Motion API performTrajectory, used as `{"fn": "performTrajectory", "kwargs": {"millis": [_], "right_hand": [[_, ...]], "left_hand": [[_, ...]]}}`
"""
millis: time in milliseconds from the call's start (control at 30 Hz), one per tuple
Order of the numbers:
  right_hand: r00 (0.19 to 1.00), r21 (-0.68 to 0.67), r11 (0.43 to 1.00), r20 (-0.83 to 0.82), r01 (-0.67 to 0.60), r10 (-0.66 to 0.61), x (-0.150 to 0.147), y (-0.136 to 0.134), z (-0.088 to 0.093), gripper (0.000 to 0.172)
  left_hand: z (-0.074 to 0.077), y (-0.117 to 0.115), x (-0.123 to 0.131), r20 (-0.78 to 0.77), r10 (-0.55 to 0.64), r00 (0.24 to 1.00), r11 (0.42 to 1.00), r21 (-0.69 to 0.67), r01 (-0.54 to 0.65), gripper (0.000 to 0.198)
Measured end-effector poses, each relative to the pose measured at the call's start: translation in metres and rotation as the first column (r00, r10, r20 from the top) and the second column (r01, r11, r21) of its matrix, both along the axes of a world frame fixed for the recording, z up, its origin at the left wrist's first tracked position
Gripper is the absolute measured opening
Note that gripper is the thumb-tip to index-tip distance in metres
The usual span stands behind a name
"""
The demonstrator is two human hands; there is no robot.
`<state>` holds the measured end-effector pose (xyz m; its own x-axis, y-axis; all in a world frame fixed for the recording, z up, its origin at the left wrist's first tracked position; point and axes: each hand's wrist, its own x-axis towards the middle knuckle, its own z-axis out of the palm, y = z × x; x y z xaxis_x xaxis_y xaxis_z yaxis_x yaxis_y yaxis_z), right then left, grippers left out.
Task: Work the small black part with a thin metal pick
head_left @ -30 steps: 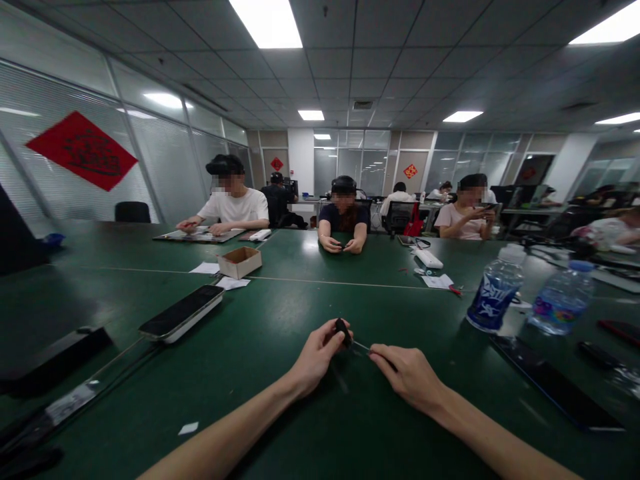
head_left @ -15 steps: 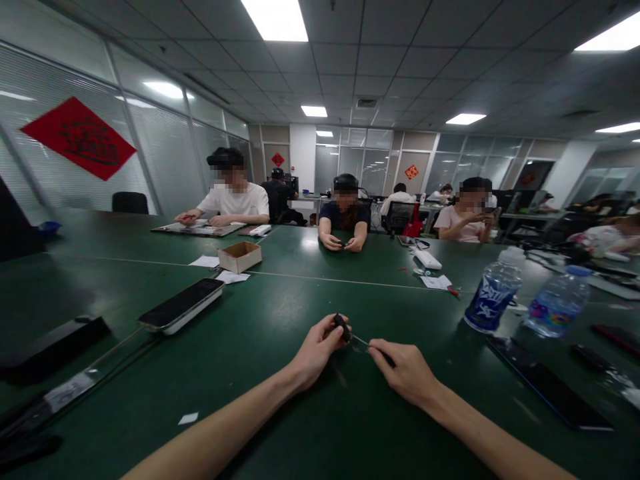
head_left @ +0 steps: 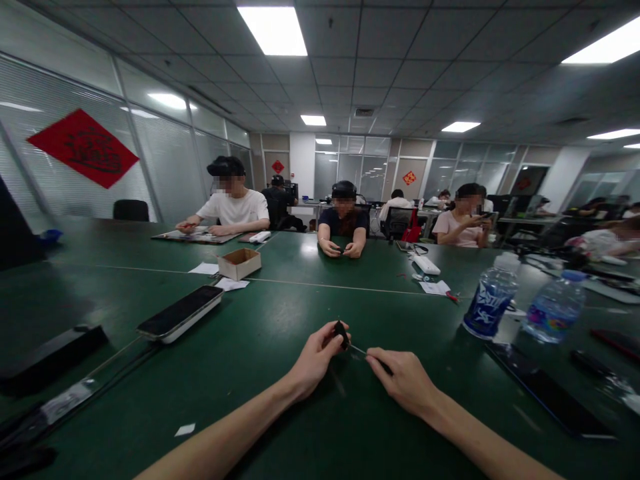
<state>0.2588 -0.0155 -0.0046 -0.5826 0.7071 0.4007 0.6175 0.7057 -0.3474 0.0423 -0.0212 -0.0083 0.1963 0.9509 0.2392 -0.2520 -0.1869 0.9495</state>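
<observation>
My left hand [head_left: 315,360] is closed in a pinch on a small black object [head_left: 342,333], held just above the green table [head_left: 260,400]. Close to its right, my right hand [head_left: 406,381] is closed on a thin dark tool [head_left: 373,358] whose fine tip reaches toward the black object. Both forearms come in from the bottom edge. The two hands are a few centimetres apart near the table's middle.
A phone on a white base [head_left: 181,313] lies to the left, a small cardboard box [head_left: 240,262] beyond it. Two water bottles [head_left: 490,300] [head_left: 553,310] and a dark phone [head_left: 550,399] are on the right. Three people [head_left: 345,227] sit across the table.
My hands hold the same pinch on the object and tool; they and the scene have only shifted slightly in the picture as my head moved.
</observation>
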Motion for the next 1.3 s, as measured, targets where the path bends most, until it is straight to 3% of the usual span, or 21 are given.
{"fn": "performTrajectory", "kwargs": {"millis": [333, 500, 733, 1000, 1300], "right_hand": [[0.998, -0.052, 0.998, -0.053, -0.039, 0.036, 0.004, -0.003, 0.000, 0.023], [0.968, -0.037, 0.992, -0.214, 0.123, -0.128, 0.002, 0.005, -0.003, 0.025], [0.980, -0.042, 0.998, -0.190, 0.056, -0.063, 0.001, 0.000, -0.003, 0.024], [0.993, -0.054, 0.998, -0.115, 0.016, -0.023, 0.000, -0.004, 0.003, 0.024], [0.997, -0.088, 0.996, -0.071, 0.021, -0.028, 0.000, -0.003, 0.003, 0.025]], "left_hand": [[0.008, -0.006, -0.004, -0.065, -0.029, 0.997, 0.999, 0.043, 0.032, 0.028], [0.014, -0.018, 0.008, -0.355, -0.158, 0.921, 0.968, 0.127, 0.215, 0.020], [0.004, -0.010, 0.010, -0.065, -0.129, 0.989, 0.991, 0.011, 0.130, 0.022], [-0.004, -0.005, 0.010, 0.189, -0.061, 0.980, 0.994, -0.077, 0.076, 0.027], [-0.003, -0.003, 0.011, 0.254, -0.018, 0.967, 0.990, -0.132, 0.053, 0.026]]}}
